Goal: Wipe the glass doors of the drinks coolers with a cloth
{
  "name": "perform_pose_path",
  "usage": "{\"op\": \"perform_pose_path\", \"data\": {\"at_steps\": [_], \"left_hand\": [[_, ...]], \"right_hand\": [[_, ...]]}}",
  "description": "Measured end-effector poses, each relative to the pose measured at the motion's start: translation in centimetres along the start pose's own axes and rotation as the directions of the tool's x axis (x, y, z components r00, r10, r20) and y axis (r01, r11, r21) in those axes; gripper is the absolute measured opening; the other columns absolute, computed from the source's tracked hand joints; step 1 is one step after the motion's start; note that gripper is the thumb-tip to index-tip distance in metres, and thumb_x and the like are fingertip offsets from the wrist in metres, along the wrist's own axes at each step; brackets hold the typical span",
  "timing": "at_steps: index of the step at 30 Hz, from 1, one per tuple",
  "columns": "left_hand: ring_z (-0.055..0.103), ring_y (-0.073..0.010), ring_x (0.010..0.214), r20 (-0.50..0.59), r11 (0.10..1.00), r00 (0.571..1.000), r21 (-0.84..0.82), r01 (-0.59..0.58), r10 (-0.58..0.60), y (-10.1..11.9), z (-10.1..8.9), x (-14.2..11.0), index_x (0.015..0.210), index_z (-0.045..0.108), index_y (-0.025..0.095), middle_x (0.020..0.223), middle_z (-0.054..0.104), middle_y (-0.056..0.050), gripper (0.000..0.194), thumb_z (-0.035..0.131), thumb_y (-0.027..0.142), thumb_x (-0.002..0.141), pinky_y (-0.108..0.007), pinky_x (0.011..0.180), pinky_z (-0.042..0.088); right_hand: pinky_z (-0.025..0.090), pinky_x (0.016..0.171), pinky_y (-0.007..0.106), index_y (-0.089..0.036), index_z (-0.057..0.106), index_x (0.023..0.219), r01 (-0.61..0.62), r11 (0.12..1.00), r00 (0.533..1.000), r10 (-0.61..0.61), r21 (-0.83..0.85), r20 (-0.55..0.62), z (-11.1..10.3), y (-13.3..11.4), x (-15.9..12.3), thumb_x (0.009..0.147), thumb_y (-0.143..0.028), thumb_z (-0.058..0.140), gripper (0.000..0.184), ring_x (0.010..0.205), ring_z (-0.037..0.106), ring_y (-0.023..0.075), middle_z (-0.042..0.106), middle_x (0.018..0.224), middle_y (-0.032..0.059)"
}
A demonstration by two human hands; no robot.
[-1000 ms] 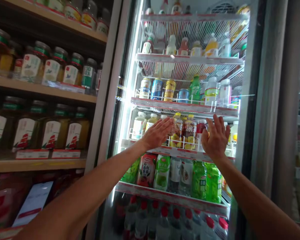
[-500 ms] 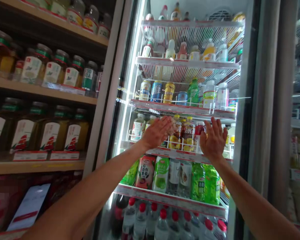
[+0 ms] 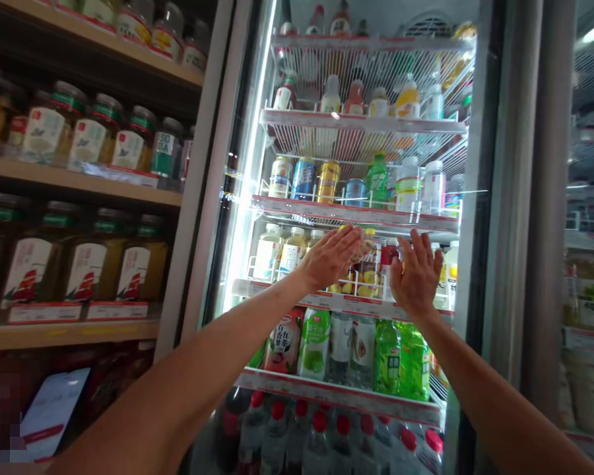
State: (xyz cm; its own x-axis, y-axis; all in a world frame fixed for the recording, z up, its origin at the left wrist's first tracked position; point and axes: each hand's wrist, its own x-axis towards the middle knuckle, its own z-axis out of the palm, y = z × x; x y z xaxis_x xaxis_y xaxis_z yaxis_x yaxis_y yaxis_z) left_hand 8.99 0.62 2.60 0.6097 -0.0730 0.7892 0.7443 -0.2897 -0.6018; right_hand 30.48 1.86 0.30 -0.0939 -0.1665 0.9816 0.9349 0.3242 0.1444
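Facing lit cooler [image 3: 254, 135], left hand [image 3: 332, 257] and right hand [image 3: 416, 274] raised apart, fingers outstretched, nothing gripped; contact with anything unclear. Yellow-capped bottles [image 3: 369, 272] farther in, between hands, lined along shelf [image 3: 371, 305], labels outward, presumably for reading.

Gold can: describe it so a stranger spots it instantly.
In the lit fridge, find the shelf just above the left hand. The gold can stands there between a blue can and a shorter-looking blue one; its gold sets it apart.
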Motion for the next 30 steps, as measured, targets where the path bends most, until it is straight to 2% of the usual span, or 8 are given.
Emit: {"op": "perform_pose_path", "data": {"at_steps": [4,8,12,17,20,24,27,30], "left_hand": [[0.024,-0.0201,0.134,-0.096,0.981,0.976,0.004,0.196,-0.194,-3.7,-1.2,0.2,0.133,0.032,0.016,0.140,0.036,-0.009,0.047,0.036,0.024,0.087,-0.041,0.110,0.026],[0.020,-0.0246,0.135,-0.298,0.817,0.774,-0.036,0.576,-0.559,-5.8,-1.3,1.3,0.137,0.026,0.013,0.142,0.030,-0.014,0.053,0.036,0.022,0.085,-0.046,0.109,0.026],[0.022,-0.0216,0.134,-0.104,0.990,0.984,-0.008,0.142,-0.142,-0.6,0.0,1.6,0.134,0.031,0.013,0.140,0.036,-0.010,0.051,0.038,0.020,0.084,-0.041,0.109,0.028],[0.028,-0.0168,0.132,0.128,0.937,0.929,-0.091,-0.338,0.348,1.8,0.2,3.1,0.129,0.039,0.017,0.138,0.040,-0.005,0.044,0.038,0.020,0.085,-0.034,0.110,0.026],[0.029,-0.0168,0.132,-0.060,0.998,0.998,-0.065,0.025,-0.028,-0.7,0.2,5.9,0.132,0.034,0.020,0.137,0.042,-0.005,0.047,0.036,0.017,0.085,-0.039,0.111,0.024],[0.022,-0.0234,0.134,-0.278,0.899,0.855,-0.122,0.420,-0.437,0.5,1.9,8.8,0.135,0.029,0.018,0.140,0.036,-0.010,0.051,0.036,0.018,0.085,-0.047,0.109,0.024],[0.028,-0.0215,0.132,-0.071,0.992,0.998,-0.129,-0.009,0.000,5.5,3.7,9.1,0.133,0.034,0.018,0.138,0.040,-0.010,0.048,0.039,0.020,0.085,-0.041,0.108,0.028],[0.033,-0.0156,0.129,0.087,0.889,0.895,-0.195,-0.415,0.437,8.9,4.5,9.5,0.128,0.040,0.022,0.136,0.043,-0.003,0.041,0.036,0.019,0.087,-0.036,0.108,0.027]], "right_hand": [[0.020,0.106,0.050,-0.024,0.042,0.128,0.001,1.000,1.000,-0.001,0.007,0.004,0.0,0.1,0.0,0.084,-0.026,0.042,0.045,0.133,0.028,0.0243,0.038,0.140,0.0066],[0.020,0.106,0.049,-0.023,0.039,0.130,0.008,1.000,1.000,-0.009,0.007,0.027,-0.2,0.2,0.0,0.084,-0.025,0.040,0.047,0.134,0.026,0.0237,0.037,0.141,0.0077],[0.020,0.106,0.050,-0.022,0.034,0.134,0.027,1.000,0.997,-0.028,0.003,0.076,-1.2,1.5,-0.1,0.084,-0.024,0.039,0.050,0.134,0.026,0.0239,0.035,0.142,0.0092],[0.023,0.105,0.052,-0.022,0.032,0.135,-0.026,0.998,0.996,0.031,-0.059,0.088,-3.5,5.0,-0.3,0.084,-0.025,0.039,0.052,0.133,0.027,0.0248,0.035,0.142,0.0106],[0.026,0.103,0.052,-0.021,0.034,0.134,-0.043,0.994,0.995,0.052,-0.098,0.090,-5.0,7.2,-0.5,0.084,-0.025,0.040,0.051,0.132,0.028,0.0255,0.036,0.141,0.0117],[0.026,0.104,0.050,-0.020,0.034,0.133,-0.033,0.992,0.995,0.044,-0.118,0.092,-6.3,9.2,-1.1,0.084,-0.024,0.039,0.050,0.133,0.028,0.0246,0.036,0.141,0.0117],[0.025,0.105,0.049,-0.020,0.034,0.133,-0.028,0.991,0.994,0.041,-0.127,0.103,-7.1,10.1,-1.5,0.084,-0.023,0.038,0.050,0.133,0.028,0.0236,0.037,0.141,0.0116],[0.024,0.105,0.049,-0.021,0.033,0.134,-0.044,0.990,0.994,0.057,-0.135,0.092,-8.0,11.2,-1.8,0.084,-0.023,0.038,0.051,0.133,0.028,0.0233,0.036,0.141,0.0109]]}}
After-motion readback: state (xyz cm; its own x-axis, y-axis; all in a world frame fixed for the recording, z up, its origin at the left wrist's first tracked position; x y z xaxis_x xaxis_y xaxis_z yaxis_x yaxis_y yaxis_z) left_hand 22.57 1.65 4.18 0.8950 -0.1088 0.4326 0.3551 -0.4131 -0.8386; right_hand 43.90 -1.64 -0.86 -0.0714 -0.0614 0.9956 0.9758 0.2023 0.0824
